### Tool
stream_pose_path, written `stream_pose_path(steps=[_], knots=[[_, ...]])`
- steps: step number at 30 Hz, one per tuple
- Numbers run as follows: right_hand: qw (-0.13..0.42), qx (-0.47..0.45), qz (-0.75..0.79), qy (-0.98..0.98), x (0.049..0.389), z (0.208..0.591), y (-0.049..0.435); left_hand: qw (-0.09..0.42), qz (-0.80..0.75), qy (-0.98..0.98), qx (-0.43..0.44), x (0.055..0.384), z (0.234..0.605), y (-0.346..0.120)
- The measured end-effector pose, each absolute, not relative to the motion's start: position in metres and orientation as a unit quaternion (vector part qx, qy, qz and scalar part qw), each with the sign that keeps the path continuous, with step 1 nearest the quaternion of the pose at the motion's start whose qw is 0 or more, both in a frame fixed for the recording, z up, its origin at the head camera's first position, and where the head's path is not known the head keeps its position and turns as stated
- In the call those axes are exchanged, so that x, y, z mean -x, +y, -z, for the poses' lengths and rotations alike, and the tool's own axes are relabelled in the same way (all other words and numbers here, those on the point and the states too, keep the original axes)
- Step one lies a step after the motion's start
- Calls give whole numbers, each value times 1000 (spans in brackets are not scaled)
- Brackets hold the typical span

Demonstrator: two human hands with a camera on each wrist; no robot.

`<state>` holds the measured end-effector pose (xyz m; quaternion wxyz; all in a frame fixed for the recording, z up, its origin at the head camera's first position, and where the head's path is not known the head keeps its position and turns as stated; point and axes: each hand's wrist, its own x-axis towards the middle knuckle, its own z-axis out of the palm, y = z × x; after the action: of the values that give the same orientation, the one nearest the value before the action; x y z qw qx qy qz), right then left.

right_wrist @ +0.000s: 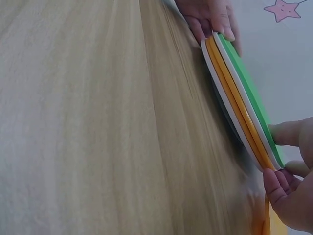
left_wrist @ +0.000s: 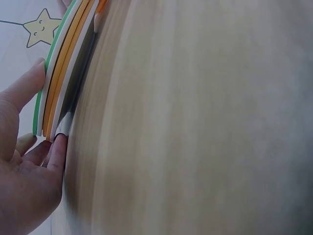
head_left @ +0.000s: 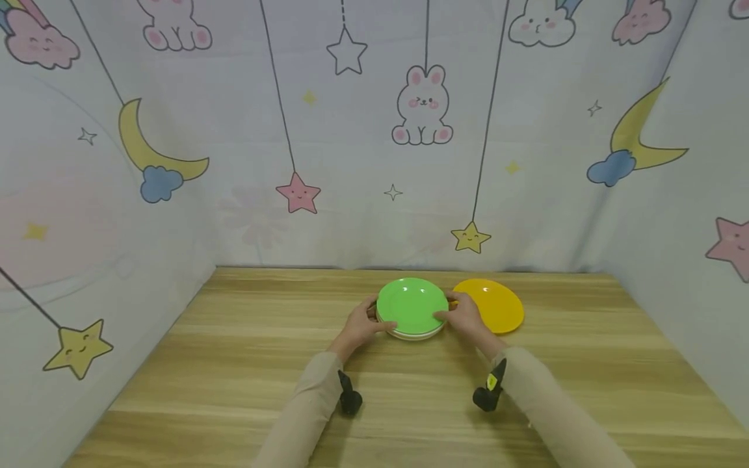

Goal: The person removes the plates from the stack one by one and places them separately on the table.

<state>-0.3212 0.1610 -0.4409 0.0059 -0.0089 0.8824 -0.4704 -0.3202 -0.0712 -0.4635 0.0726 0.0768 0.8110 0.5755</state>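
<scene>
A stack of plates is held between both hands, with a green plate on top. Below it the wrist views show the rims of a white plate, orange plates and another white plate. My left hand grips the stack's left edge, thumb on the green rim and fingers beneath. At the right edge, my right hand grips it the same way. Whether the stack's underside touches the table cannot be told. A separate orange plate lies just right of the stack, partly behind the right hand.
The wood-grain table runs back to a patterned cloth hanging behind it, with more cloth along both sides. Both sleeves carry a small black device at the wrist.
</scene>
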Motion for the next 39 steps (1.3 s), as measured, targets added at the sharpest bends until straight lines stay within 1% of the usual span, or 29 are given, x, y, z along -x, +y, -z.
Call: stream_pose_path(steps=[11,22,30,39], knots=[[26,-13,510,860,317,438,164,73,-571,814,-78,319,464,-70],[43,14,529,847,316,443,174,78,-563,819,-73,318,463,-70],[30,26,544,838,314,440,177,70,-563,819,-86,319,463,-70],[35,26,557,829,314,436,178,76,-560,820,-93,322,465,-72]])
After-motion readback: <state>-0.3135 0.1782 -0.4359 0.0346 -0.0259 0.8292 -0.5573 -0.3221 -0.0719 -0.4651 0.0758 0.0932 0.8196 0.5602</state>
